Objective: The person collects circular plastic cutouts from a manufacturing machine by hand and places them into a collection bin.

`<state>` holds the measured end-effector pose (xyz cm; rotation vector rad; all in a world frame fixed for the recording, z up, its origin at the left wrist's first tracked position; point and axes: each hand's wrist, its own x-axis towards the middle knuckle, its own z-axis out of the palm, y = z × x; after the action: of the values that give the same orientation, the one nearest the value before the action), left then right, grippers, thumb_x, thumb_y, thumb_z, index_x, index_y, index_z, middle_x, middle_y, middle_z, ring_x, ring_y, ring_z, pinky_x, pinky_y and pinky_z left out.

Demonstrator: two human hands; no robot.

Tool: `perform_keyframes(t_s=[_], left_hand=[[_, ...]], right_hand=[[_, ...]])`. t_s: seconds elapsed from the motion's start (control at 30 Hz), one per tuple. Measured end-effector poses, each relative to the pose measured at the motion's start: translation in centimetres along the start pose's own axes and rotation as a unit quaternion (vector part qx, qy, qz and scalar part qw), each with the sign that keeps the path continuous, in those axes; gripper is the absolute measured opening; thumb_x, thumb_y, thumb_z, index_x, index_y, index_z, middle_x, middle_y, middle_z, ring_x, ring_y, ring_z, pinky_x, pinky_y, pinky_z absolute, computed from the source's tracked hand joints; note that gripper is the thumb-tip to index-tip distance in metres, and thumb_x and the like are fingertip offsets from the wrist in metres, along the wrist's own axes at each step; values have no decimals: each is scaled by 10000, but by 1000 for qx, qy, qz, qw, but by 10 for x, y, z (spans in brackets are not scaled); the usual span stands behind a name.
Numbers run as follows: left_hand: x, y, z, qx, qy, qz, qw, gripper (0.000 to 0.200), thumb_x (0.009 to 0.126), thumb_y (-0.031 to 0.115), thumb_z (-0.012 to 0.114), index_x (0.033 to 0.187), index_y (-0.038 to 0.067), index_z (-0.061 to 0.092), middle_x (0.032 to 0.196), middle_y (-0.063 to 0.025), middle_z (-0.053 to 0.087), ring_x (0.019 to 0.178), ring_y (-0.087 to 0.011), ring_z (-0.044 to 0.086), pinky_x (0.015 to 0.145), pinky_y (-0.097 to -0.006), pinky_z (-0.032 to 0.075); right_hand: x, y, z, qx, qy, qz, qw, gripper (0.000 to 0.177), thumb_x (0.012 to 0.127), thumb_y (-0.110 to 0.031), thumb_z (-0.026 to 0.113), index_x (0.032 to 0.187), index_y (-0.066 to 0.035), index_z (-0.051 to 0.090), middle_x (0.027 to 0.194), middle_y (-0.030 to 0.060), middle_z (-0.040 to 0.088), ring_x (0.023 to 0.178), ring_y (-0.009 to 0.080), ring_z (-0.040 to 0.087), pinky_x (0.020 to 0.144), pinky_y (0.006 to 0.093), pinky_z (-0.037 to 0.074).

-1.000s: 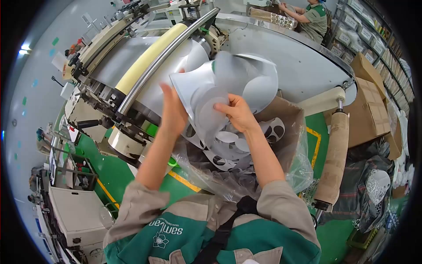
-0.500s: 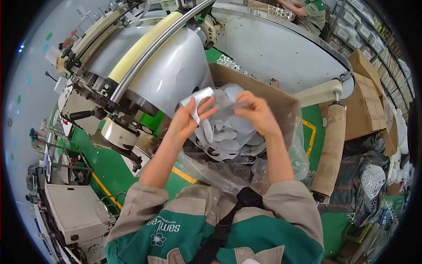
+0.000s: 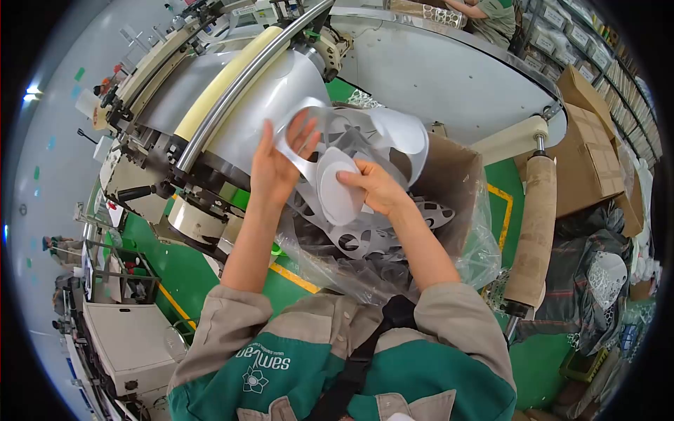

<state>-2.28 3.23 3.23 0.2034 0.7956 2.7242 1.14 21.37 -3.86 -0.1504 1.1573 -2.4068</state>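
A whitish sheet with large cut-out holes point(image 3: 401, 130) spreads over the cardboard box point(image 3: 442, 165), which has a clear plastic liner. My left hand point(image 3: 281, 158) is beside the machine's roll, fingers apart, with a looped edge of the sheet around its fingers. Between thumb and fingers, my right hand point(image 3: 375, 186) pinches a pale oval piece point(image 3: 337, 186) over the box. More perforated scrap point(image 3: 372, 238) lies in the box below the hands.
A machine with a silvery film roll point(image 3: 281, 91) and metal bar point(image 3: 242, 81) stands at the left. A brown roller point(image 3: 533, 224) is at the right, near cardboard boxes point(image 3: 586, 147). Another person point(image 3: 488, 21) is at the top right. A white cabinet point(image 3: 126, 337) stands lower left.
The holed sheet now spreads up over the box. My right hand has moved left and down, to the oval piece; my left hand has shifted slightly left.
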Motion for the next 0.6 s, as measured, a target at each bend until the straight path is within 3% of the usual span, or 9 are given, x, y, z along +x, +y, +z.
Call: perform_keyframes(t_s=[0.03, 0.1, 0.17, 0.23, 0.33, 0.47, 0.5, 0.57, 0.6], left_hand=[[-13, -5, -8, 100, -10, 78, 992, 469, 934, 204, 415, 1321, -14, 265, 1337, -214, 334, 1285, -309, 265, 1037, -406, 296], [-52, -34, -26, 333, -22, -12, 942, 493, 907, 180, 470, 1322, -3, 275, 1339, -172, 340, 1281, -265, 263, 1030, -380, 288], [-85, -71, -53, 539, -25, -105, 836, 525, 880, 156, 525, 1323, 9, 285, 1340, -129, 346, 1276, -221, 261, 1022, -353, 280], [-78, -101, -90, 450, 56, -207, 867, 535, 851, 171, 571, 1295, 10, 319, 1302, -109, 375, 1182, -226, 394, 991, -367, 335], [-70, -132, -101, 292, 214, -41, 931, 472, 856, 154, 557, 1255, 6, 353, 1251, -109, 422, 1076, -231, 490, 931, -391, 404], [-65, -126, -104, 166, 226, -39, 959, 368, 877, 108, 500, 1214, 7, 392, 1165, -113, 487, 1038, -234, 520, 874, -404, 449], [-66, -121, -107, 146, 247, -52, 956, 319, 880, 86, 480, 1183, 2, 426, 1120, -111, 521, 1032, -231, 525, 858, -392, 462], [-67, -108, -104, 149, 198, -29, 968, 279, 863, 74, 502, 1132, 0, 480, 1080, -97, 547, 1006, -210, 538, 833, -378, 470], [-69, -99, -102, 169, 182, -19, 968, 271, 856, 70, 507, 1118, 1, 493, 1074, -92, 550, 994, -206, 543, 820, -375, 473]], right_hand=[[2, -3, 1, 5, 19, -6, 1000, 332, 782, -154, 670, 1043, 20, 561, 968, 74, 608, 851, 142, 590, 747, 288, 483], [11, 0, 2, -30, 32, -21, 999, 368, 772, -167, 679, 1057, 30, 554, 974, 84, 609, 843, 146, 590, 737, 290, 481], [18, 7, 11, -68, 36, -24, 997, 398, 757, -176, 690, 1045, 64, 557, 938, 93, 620, 804, 151, 596, 707, 289, 480], [30, 16, 17, -242, 51, -29, 969, 344, 715, -172, 706, 955, 55, 608, 852, 105, 639, 753, 153, 603, 674, 288, 475], [26, -6, 42, -491, 70, -77, 865, 329, 664, -173, 711, 902, 37, 625, 774, 195, 631, 712, 275, 618, 665, 331, 467], [10, -37, 49, -564, 138, -249, 775, 283, 664, -170, 683, 838, 40, 607, 711, 226, 585, 673, 383, 554, 635, 372, 441], [-4, -64, 60, -587, 129, -166, 782, 285, 668, -161, 679, 858, 37, 602, 737, 222, 587, 674, 372, 552, 632, 364, 444], [-16, -74, 40, -488, 163, -221, 828, 321, 666, -157, 687, 921, 22, 608, 790, 182, 621, 671, 245, 602, 645, 297, 473], [-26, -84, 31, -441, 168, -170, 865, 326, 658, -150, 692, 934, 6, 619, 790, 127, 637, 709, 168, 606, 656, 284, 473]])
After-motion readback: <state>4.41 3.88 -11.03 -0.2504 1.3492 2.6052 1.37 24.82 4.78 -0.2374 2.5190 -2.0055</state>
